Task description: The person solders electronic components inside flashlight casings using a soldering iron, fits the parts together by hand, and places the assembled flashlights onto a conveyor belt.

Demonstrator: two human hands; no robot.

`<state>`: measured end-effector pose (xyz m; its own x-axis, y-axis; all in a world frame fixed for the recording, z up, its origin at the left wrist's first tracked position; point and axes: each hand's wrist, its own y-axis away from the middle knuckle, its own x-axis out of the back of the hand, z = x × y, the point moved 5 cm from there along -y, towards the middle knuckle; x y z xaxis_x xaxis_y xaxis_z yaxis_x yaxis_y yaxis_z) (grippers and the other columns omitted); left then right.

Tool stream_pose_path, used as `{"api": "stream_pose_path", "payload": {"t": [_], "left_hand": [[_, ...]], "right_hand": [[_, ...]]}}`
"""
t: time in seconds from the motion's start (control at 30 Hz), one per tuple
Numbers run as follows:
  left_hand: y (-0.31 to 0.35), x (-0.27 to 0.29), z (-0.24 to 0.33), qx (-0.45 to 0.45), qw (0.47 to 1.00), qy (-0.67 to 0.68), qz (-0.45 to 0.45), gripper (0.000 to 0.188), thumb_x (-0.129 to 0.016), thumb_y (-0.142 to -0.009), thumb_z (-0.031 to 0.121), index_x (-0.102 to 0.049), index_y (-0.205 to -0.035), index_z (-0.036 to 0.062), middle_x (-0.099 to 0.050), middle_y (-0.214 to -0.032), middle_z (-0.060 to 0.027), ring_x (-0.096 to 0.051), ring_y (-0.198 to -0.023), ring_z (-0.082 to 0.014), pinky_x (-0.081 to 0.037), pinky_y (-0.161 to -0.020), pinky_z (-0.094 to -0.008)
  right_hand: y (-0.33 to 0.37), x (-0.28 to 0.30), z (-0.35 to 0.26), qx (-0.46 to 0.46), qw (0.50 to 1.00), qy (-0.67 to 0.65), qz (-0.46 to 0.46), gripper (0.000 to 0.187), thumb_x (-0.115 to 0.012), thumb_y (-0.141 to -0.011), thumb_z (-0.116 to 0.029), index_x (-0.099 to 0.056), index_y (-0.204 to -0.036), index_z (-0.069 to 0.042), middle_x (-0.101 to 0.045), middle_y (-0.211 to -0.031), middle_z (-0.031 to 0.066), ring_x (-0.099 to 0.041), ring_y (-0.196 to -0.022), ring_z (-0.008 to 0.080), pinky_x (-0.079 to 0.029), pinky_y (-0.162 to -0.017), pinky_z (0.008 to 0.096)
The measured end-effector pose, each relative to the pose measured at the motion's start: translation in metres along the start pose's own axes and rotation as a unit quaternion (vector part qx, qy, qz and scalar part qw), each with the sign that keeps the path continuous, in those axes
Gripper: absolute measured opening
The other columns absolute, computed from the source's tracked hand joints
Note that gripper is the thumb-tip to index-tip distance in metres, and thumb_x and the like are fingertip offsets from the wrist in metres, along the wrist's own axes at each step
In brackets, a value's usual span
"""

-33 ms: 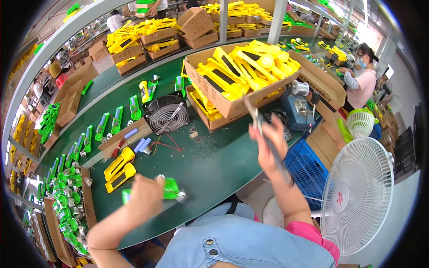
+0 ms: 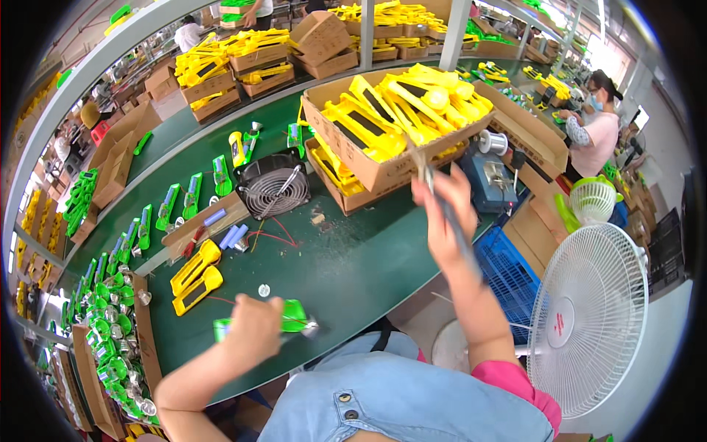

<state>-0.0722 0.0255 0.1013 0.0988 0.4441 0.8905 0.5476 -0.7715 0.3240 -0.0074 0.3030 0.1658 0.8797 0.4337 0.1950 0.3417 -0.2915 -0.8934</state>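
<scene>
Low over the near left of the green table, my left hand [image 2: 255,324] is closed around a green plastic torch-like part [image 2: 293,312], mostly covered by the fingers. A shiny, blurred piece [image 2: 311,326] shows at its right end. My right hand [image 2: 446,214], raised in front of the big carton, grips a long dark-handled tool [image 2: 451,227] with a metallic front, tip up; motion blur hides its kind. A small clear round disc [image 2: 264,290] lies just beyond my left hand. Two yellow handle-shaped casings [image 2: 197,281] lie to its left, near blue cylindrical cells [image 2: 234,237].
A carton [image 2: 353,158] heaped with yellow casings stands at the back. Left of it is a round-grilled fan [image 2: 275,193]. A box [image 2: 146,324] of green parts lines the left. At right are a blue device [image 2: 492,184], a blue crate [image 2: 508,269] and a white fan [image 2: 582,324].
My left hand has shifted slightly right and nearer with the green part, leaving the clear disc in fuller view. My right hand and its tool have moved a little right.
</scene>
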Motion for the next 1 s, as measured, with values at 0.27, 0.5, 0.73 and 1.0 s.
{"api": "stream_pose_path", "payload": {"t": [0.27, 0.5, 0.73, 1.0], "left_hand": [[0.004, -0.056, 0.035, 0.074, 0.919, 0.325, 0.21, 0.057, -0.077, -0.054, 0.031, -0.05, -0.099, 0.005, -0.058, -0.085, -0.0109, -0.056, -0.083, -0.0274, -0.043, -0.068, -0.0377], [0.018, -0.039, 0.005, 0.121, 0.83, 0.413, 0.355, 0.012, -0.066, -0.066, 0.01, -0.061, -0.077, 0.0052, -0.059, -0.085, -0.0095, -0.055, -0.081, -0.0278, -0.044, -0.069, -0.0356], [-0.023, -0.06, 0.059, 0.068, 0.936, 0.223, 0.264, 0.012, -0.051, -0.069, 0.011, -0.057, -0.078, 0.0076, -0.046, -0.083, -0.0066, -0.049, -0.081, -0.0214, -0.042, -0.067, -0.0314], [-0.012, -0.083, 0.055, 0.066, 0.793, 0.435, 0.421, 0.016, -0.052, -0.07, -0.002, -0.049, -0.086, -0.0005, -0.052, -0.094, -0.0121, -0.055, -0.079, -0.0273, -0.048, -0.066, -0.0348]], "right_hand": [[-0.1, -0.059, 0.099, -0.039, 0.944, 0.245, -0.216, 0.069, -0.074, -0.064, -0.031, -0.042, -0.121, -0.01, -0.059, -0.108, 0.0104, -0.06, -0.09, 0.024, -0.043, -0.086, 0.038], [-0.113, -0.086, 0.148, -0.004, 0.928, 0.259, -0.269, 0.054, -0.069, -0.065, -0.01, -0.052, -0.116, -0.01, -0.046, -0.124, 0.0115, -0.045, -0.114, 0.0256, -0.036, -0.095, 0.0296], [-0.094, -0.059, 0.159, -0.008, 0.984, 0.035, -0.175, 0.045, -0.054, -0.075, 0.003, -0.049, -0.12, -0.004, -0.044, -0.127, 0.0092, -0.036, -0.122, 0.0227, -0.025, -0.102, 0.0303], [-0.035, -0.021, 0.04, -0.077, 0.991, -0.059, -0.093, 0.034, -0.054, -0.08, 0.002, -0.053, -0.114, -0.001, -0.051, -0.116, 0.0098, -0.05, -0.107, 0.0167, -0.04, -0.086, 0.0276]]}}
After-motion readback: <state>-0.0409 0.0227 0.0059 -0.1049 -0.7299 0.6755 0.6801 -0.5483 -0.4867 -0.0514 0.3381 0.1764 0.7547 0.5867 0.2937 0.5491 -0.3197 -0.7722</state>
